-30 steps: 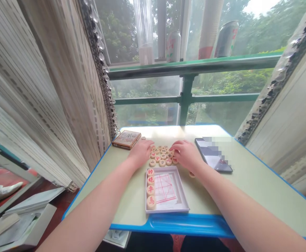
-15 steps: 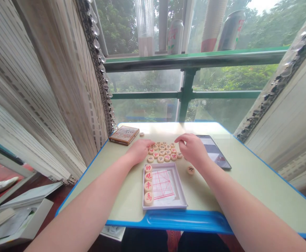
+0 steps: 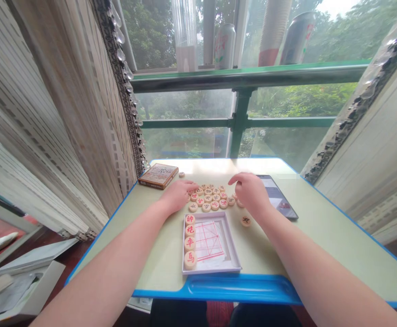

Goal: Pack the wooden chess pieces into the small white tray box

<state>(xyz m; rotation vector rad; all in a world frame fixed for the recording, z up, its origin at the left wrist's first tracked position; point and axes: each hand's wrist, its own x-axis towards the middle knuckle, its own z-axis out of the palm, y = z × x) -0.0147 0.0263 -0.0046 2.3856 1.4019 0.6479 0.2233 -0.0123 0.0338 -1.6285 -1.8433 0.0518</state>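
Round wooden xiangqi pieces [image 3: 207,198] with red or black characters lie in a close flat cluster mid-table. At the cluster's left edge, my left hand [image 3: 176,196] rests low with its fingers stretched over the outer pieces, partly hiding them. My right hand [image 3: 251,193] hovers at the right edge, index finger extended and the other fingers partly hidden; a couple of pieces show beside and under it. Nearer me, a shallow white box tray [image 3: 235,243] holds a column of red-character pieces [image 3: 190,242] along its left side. One black-character piece [image 3: 245,221] lies alone below my right hand.
A flat printed box [image 3: 158,175] sits at the table's back left, with a single piece [image 3: 181,174] beside it. A tablet [image 3: 282,204] lies right of my right hand. Blue edging with a trough [image 3: 239,287] borders the table's front. Curtains hang on both sides.
My right hand has shifted slightly right, and pieces beside it that were hidden now show. My left hand stays nearly in place. The view has moved a little.
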